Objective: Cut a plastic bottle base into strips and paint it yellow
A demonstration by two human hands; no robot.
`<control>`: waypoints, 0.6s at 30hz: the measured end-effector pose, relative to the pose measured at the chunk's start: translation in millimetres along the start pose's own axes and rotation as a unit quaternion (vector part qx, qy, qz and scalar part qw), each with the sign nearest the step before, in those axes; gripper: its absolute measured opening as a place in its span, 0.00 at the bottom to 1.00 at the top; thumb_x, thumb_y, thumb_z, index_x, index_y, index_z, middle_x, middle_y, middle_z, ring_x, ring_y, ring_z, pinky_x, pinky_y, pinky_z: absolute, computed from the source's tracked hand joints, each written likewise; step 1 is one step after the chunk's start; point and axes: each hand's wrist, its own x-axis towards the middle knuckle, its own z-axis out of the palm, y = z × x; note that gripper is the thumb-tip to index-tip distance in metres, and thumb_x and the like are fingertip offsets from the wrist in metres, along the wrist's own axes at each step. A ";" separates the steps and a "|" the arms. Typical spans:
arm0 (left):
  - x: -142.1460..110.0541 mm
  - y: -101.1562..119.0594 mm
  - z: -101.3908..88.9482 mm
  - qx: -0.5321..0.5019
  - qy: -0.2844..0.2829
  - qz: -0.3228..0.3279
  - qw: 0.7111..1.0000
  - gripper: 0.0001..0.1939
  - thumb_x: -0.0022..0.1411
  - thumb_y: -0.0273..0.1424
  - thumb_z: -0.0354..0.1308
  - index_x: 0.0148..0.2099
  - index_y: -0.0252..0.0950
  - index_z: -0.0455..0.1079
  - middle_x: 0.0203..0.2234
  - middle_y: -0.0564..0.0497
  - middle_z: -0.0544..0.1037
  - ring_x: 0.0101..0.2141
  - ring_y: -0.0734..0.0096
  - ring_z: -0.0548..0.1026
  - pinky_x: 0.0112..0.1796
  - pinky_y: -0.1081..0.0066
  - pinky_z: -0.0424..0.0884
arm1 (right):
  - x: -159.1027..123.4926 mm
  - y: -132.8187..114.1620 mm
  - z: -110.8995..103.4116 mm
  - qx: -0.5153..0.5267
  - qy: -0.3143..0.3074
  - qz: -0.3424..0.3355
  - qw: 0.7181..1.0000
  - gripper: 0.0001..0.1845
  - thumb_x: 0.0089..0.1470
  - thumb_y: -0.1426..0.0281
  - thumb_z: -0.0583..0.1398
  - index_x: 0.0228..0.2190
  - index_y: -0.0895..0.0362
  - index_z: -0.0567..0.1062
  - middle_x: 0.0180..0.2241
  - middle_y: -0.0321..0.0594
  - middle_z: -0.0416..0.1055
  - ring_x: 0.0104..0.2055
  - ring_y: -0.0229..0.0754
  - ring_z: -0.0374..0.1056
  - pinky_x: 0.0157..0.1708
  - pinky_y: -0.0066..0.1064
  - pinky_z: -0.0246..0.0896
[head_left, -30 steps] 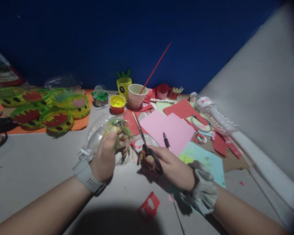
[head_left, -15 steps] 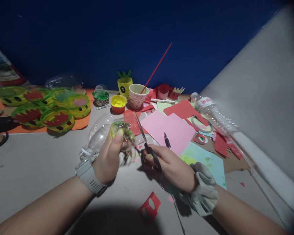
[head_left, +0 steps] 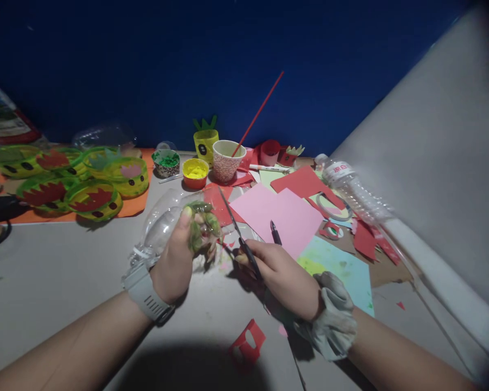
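My left hand [head_left: 179, 255], a grey watch at its wrist, is closed on a clear plastic piece [head_left: 204, 210] with a greenish tint. Its fingers show through the plastic. Against it lies a clear plastic bottle [head_left: 158, 225] with its neck toward my wrist; whether the two are joined I cannot tell. My right hand [head_left: 283, 277], with a grey scrunchie at the wrist, grips black-handled scissors [head_left: 249, 255]. One long blade points up and away, just right of the plastic piece. A pink paper sheet [head_left: 281, 217] with a black pen [head_left: 275, 232] lies beyond the scissors.
Several yellow-green rings with paper crowns [head_left: 93, 200] stand on orange paper at left. Behind are green paint [head_left: 166, 160], yellow paint [head_left: 195, 171] and a patterned cup [head_left: 227, 163] with a red stick. A bottle [head_left: 350, 187] lies at right. A red scrap [head_left: 248, 339] sits in front.
The plastic piece has turned slightly in my left hand, showing more of the fingers through it. My right hand and the scissors have shifted slightly left.
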 end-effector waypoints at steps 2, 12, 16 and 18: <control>-2.3 5.9 4.8 -0.038 0.011 0.008 0.999 0.17 0.59 0.46 0.54 0.30 0.36 0.68 0.23 0.52 0.74 0.23 0.72 0.72 0.23 0.72 0.70 | 0.2 0.4 0.0 0.017 -0.003 -0.001 1.000 0.20 0.61 0.57 0.50 0.24 0.58 0.59 0.21 0.32 0.60 0.25 0.32 0.60 0.27 0.26 0.52; -1.7 3.4 1.4 -0.101 -0.015 0.005 0.995 0.17 0.61 0.44 0.53 0.31 0.35 0.69 0.21 0.53 0.72 0.20 0.75 0.70 0.20 0.76 0.69 | 3.3 8.6 0.4 0.139 -0.058 -0.046 0.988 0.28 0.56 0.46 0.51 0.31 0.61 0.65 0.24 0.33 0.56 0.24 0.28 0.51 0.23 0.22 0.49; -0.9 3.8 1.4 -0.128 -0.031 -0.021 0.991 0.20 0.59 0.48 0.53 0.34 0.35 0.69 0.21 0.54 0.72 0.21 0.75 0.71 0.21 0.75 0.70 | 3.3 11.0 2.6 0.179 -0.079 -0.058 0.979 0.30 0.57 0.45 0.49 0.36 0.61 0.67 0.25 0.34 0.55 0.25 0.28 0.53 0.22 0.21 0.51; -0.4 4.3 1.1 -0.116 -0.053 -0.033 0.991 0.21 0.58 0.50 0.53 0.33 0.35 0.68 0.21 0.54 0.72 0.19 0.75 0.69 0.20 0.75 0.69 | 2.5 9.8 2.8 0.192 -0.082 -0.058 0.976 0.30 0.57 0.45 0.48 0.36 0.61 0.67 0.25 0.34 0.55 0.24 0.28 0.52 0.21 0.20 0.50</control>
